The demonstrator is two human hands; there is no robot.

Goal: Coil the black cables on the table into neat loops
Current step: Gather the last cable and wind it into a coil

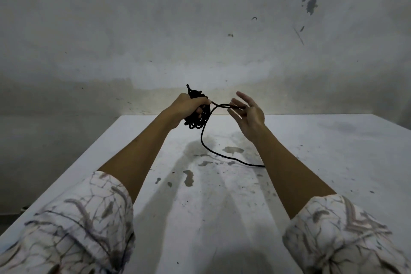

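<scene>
Your left hand (189, 104) grips a bundle of finished loops (198, 111) of the black cable (203, 140), fingers curled round them and thumb on top, so the turns already made cannot spring apart. You hold the bundle up above the far part of the table (333, 151), which lets the loops hang free and even.

Your right hand (249, 115) is just beside it, palm turned toward you and fingers spread and relaxed. The cable runs from the bundle across those fingers (235, 104); it looks draped or lightly caught there rather than clenched, probably so it can slide as you feed the next turn. I cannot tell whether your thumb presses on it.

From there the loose length curves back, drops to the stained tabletop and runs off behind your right forearm (289, 167), where its end is hidden. So the coiling seems partly done, with some slack still to gather.
</scene>
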